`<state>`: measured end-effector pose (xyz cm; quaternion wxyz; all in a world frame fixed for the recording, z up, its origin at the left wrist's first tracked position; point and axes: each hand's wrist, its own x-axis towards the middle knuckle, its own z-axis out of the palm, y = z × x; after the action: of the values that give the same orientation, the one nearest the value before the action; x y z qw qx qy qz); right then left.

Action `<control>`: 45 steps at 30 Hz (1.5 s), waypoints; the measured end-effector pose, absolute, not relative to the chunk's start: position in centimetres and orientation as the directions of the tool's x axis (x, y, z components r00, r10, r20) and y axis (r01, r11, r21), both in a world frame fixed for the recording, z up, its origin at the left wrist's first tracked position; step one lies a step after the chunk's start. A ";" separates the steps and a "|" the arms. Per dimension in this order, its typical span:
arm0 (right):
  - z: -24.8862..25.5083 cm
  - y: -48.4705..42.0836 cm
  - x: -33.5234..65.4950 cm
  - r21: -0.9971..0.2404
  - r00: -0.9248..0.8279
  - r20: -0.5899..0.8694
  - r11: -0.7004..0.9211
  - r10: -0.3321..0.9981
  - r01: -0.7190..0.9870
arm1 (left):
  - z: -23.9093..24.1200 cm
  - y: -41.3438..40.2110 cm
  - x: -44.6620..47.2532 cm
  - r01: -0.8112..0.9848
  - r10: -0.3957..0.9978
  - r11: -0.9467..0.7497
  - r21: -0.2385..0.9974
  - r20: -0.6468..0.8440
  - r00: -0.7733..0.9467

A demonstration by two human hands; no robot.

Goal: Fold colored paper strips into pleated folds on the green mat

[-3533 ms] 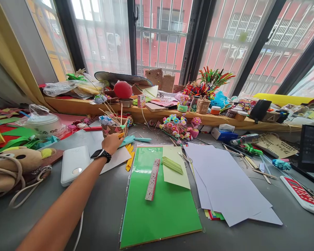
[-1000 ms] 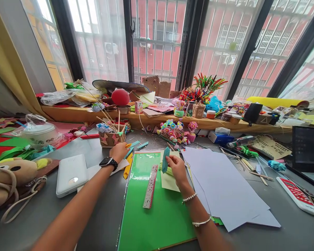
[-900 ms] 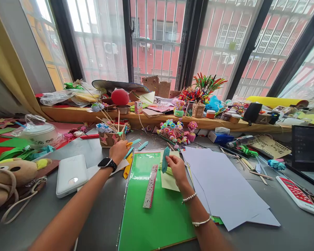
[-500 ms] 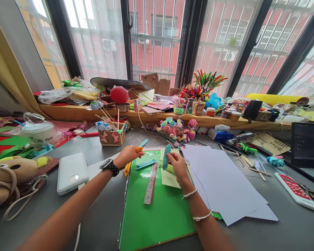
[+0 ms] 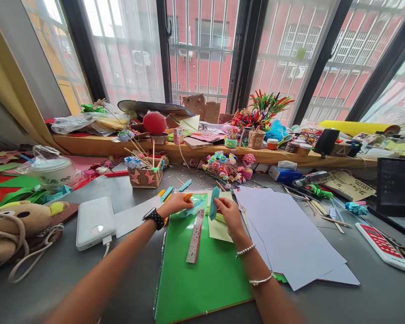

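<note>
My left hand (image 5: 176, 204) is closed round an orange folded paper piece (image 5: 188, 196), whose tip pokes out past the fingers. Just under those fingertips lies a blue folded strip (image 5: 193, 210), smeared by motion; I cannot tell whether it is gripped. Between thumb and fingers, my right hand (image 5: 230, 216) pinches another blue folded paper piece (image 5: 214, 203), held upright. Both hands are over the far end of a green board (image 5: 202, 288). A patterned ruler (image 5: 195, 236) rests on it, with pale yellow paper (image 5: 220, 230) under my right hand.
White sheets (image 5: 290, 234) are spread to the right. On the left are a white power bank (image 5: 95, 222) with a cable and a cardboard basket (image 5: 145, 177) of sticks. Beyond the board stand paper flowers (image 5: 224, 166). A calculator (image 5: 384, 246) and laptop (image 5: 398, 193) occupy the right side.
My left hand has moved right and slightly down to the blue strip on the board, which now looks blurred. More folded pieces show behind that hand. My right hand has stayed put.
</note>
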<state>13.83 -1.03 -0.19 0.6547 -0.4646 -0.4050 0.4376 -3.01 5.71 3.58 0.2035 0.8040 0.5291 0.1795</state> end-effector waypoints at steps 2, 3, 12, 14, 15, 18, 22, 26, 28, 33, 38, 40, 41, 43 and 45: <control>-0.2 -1.0 13.8 -0.960 0.280 0.108 0.173 0.954 -0.222 | 3.3 5.2 -2.1 0.699 0.917 -0.349 0.624 0.076 0.391; -0.2 -1.1 13.7 -0.957 0.271 0.105 0.172 0.957 -0.235 | 3.1 4.9 -1.6 0.638 0.915 -0.343 0.690 0.093 0.392; 0.0 -1.3 13.9 -0.954 0.305 0.161 0.227 0.939 -0.194 | 1.7 2.1 2.1 0.334 0.928 -0.343 0.878 0.262 0.264; 0.0 -1.2 13.9 -0.956 0.334 0.179 0.244 0.926 -0.164 | 1.7 1.8 2.1 0.319 0.926 -0.349 0.881 0.273 0.260; -0.1 -1.2 14.0 -0.958 0.350 0.190 0.252 0.917 -0.141 | 1.7 1.7 2.0 0.308 0.924 -0.353 0.884 0.277 0.263; -0.1 -1.1 14.1 -0.960 0.382 0.217 0.267 0.898 -0.081 | 1.5 1.6 1.9 0.272 0.918 -0.366 0.890 0.297 0.261; -0.1 -1.1 14.1 -0.965 0.322 0.208 0.248 0.924 -0.088 | 1.3 1.5 1.9 0.203 0.916 -0.359 0.911 0.303 0.262; 0.0 -1.2 14.0 -0.969 0.296 0.225 0.244 0.928 -0.029 | 1.5 1.4 1.9 0.233 0.905 -0.364 0.902 0.284 0.315; 0.1 -1.3 14.0 -0.964 0.285 0.257 0.264 0.923 0.015 | 1.7 1.3 1.8 0.275 0.906 -0.379 0.884 0.293 0.306; 0.0 -1.2 13.8 -0.950 0.308 0.313 0.288 0.898 0.123 | 1.4 1.1 1.7 0.272 0.899 -0.403 0.874 0.322 0.297; -0.3 -0.9 13.8 -0.938 0.341 0.344 0.302 0.875 0.170 | 1.0 0.9 1.6 0.236 0.884 -0.415 0.879 0.327 0.334; -0.4 -1.0 13.8 -0.940 0.326 0.339 0.307 0.882 0.149 | 1.0 0.8 1.7 0.226 0.893 -0.402 0.887 0.325 0.311; -0.3 -1.0 13.9 -0.941 0.314 0.337 0.310 0.888 0.133 | 1.0 0.8 1.8 0.225 0.904 -0.389 0.893 0.322 0.281; -0.3 -1.1 14.0 -0.941 0.292 0.339 0.319 0.894 0.116 | 1.0 0.6 1.9 0.226 0.923 -0.365 0.903 0.320 0.212; -0.2 -1.3 14.1 -0.937 0.281 0.349 0.323 0.894 0.134 | 0.9 0.5 2.0 0.227 0.931 -0.355 0.907 0.322 0.171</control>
<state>14.08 -1.27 -0.18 0.6275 -0.4969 -0.5174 0.3027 2.04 0.52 0.87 0.3687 0.6705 0.4317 0.4777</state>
